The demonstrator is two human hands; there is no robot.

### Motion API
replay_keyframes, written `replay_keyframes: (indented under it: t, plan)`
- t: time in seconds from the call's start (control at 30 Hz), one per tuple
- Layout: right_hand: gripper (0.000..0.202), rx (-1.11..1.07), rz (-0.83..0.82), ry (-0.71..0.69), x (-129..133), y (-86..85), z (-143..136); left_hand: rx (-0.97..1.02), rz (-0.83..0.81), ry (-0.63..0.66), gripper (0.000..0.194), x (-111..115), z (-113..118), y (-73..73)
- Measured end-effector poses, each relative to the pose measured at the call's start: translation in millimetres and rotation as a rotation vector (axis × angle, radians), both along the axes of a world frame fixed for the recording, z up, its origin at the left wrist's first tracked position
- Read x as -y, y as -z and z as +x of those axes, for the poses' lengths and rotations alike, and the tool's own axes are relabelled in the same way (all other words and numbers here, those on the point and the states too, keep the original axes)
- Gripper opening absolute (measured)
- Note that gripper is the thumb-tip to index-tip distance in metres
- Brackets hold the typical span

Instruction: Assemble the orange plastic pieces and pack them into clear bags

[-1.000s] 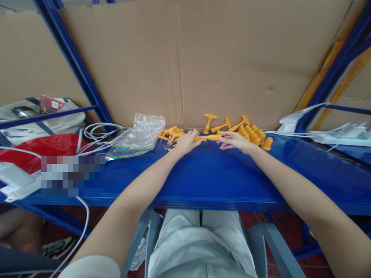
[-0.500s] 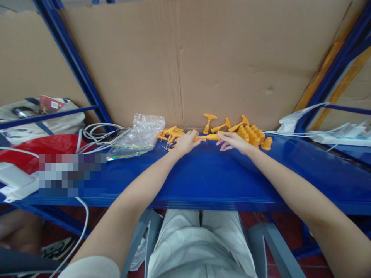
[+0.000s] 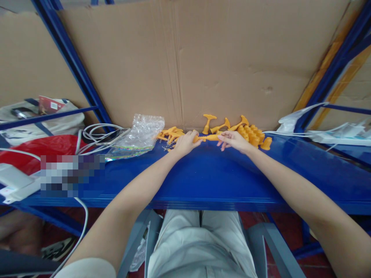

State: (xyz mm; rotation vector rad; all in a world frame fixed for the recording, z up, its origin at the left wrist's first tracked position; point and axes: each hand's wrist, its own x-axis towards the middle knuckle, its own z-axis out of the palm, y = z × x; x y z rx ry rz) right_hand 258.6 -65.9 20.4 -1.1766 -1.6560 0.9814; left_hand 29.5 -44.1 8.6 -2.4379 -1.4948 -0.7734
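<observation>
The left hand (image 3: pixel 187 143) grips one end of a yellow tool (image 3: pixel 211 137); the right hand (image 3: pixel 234 141) pinches the other. It looks light, stiff, probably best held at both ends.

Cardboard wall (image 3: pixel 232 58), blue bench (image 3: pixel 208 177), floor (image 3: pixel 290 230) — tiled, perhaps

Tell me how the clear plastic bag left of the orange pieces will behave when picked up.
The clear plastic bag will likely flop and fold, as it lies crumpled. It is probably light for its size: the film looks thin and see-through. Its glossy surface may slide easily on the blue table.
</observation>
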Motion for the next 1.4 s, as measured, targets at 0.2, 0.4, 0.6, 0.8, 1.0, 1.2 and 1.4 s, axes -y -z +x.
replay_keyframes:
  t: [0.2,0.4,0.6,0.8,1.0,1.2,1.4]
  plan:
    - [0.041,-0.055,-0.122,0.047,2,0.7,-9,-0.041,0.025,0.011,0.026,0,-1,-1.4]
    - [0.048,-0.058,-0.212,0.072,-2,0.2,-11,-0.038,0.038,0.009,0.028,-3,0,0.0]
    - [0.03,-0.092,-0.061,-0.049,-12,5.6,7,-0.057,0.029,-0.015,0.027,-3,2,-0.5]
    - [0.023,-0.068,0.043,-0.093,-22,13.9,14,-0.055,0.018,-0.02,0.026,1,2,-2.6]
    - [0.02,-0.014,0.053,-0.088,-16,9.3,11,-0.033,0.016,-0.008,0.025,1,2,-2.5]
    - [0.025,0.016,0.057,-0.082,-9,2.6,9,-0.007,0.05,0.034,0.025,-1,0,1.0]
    - [0.026,-0.011,0.019,-0.07,-8,0.4,8,-0.014,0.051,0.014,0.025,1,1,-0.7]
